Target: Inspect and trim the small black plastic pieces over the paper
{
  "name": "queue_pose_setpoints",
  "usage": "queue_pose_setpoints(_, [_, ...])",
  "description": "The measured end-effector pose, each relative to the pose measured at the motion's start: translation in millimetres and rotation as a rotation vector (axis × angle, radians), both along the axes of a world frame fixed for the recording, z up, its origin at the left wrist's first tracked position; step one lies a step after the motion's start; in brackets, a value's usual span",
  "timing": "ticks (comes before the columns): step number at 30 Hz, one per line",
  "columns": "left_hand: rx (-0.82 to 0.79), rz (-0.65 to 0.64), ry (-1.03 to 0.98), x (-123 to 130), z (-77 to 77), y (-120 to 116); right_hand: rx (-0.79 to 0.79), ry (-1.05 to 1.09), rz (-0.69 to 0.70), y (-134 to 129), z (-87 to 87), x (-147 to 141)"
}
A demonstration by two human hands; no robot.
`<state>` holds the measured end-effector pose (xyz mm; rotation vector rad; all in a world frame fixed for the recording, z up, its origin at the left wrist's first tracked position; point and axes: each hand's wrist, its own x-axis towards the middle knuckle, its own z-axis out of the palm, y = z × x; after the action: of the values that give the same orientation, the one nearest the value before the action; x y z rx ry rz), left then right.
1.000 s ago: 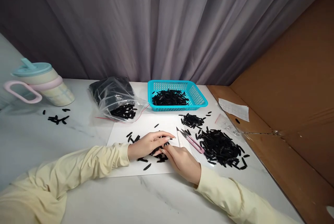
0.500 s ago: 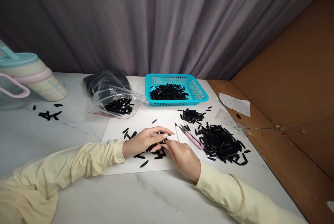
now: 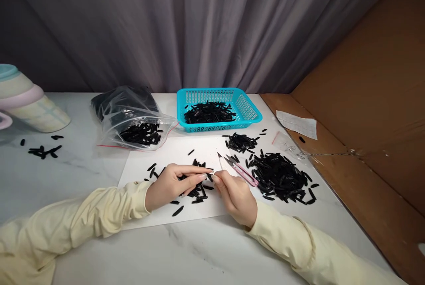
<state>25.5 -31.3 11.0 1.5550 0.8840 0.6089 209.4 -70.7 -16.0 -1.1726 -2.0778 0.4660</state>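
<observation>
The person wears a long-sleeved top (image 3: 29, 245) in a plain, pale creamy yellow. The left sleeve (image 3: 89, 216), at the lower left of the frame, is loose and heavily wrinkled, its cloth bunched into close folds towards the wrist, with a broad slack fold near the bottom left corner. The right sleeve (image 3: 283, 238), at the lower right, looks smoother, with one raised, curved ridge across the forearm. Both sleeves end around the wrists; the left hand (image 3: 171, 185) and right hand (image 3: 235, 196) are bare.
</observation>
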Motion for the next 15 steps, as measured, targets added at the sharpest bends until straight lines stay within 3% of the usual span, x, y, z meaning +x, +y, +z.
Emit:
queue_pose_setpoints(5, [0.127, 0.021, 0.018, -1.9, -5.3, -1.5, -0.167, 0.14, 0.033, -1.0, 2.9, -0.8])
queue_pose_setpoints(12, [0.217, 0.076, 0.026, -3.2, -6.7, -2.9, -0.637, 0.64, 0.088, 1.9, 6.8, -6.2])
queue_pose_setpoints(15, [0.226, 0.078, 0.024, -2.6, -5.6, -3.2, -0.742, 0.799, 0.125, 3.8, 5.7, -7.1])
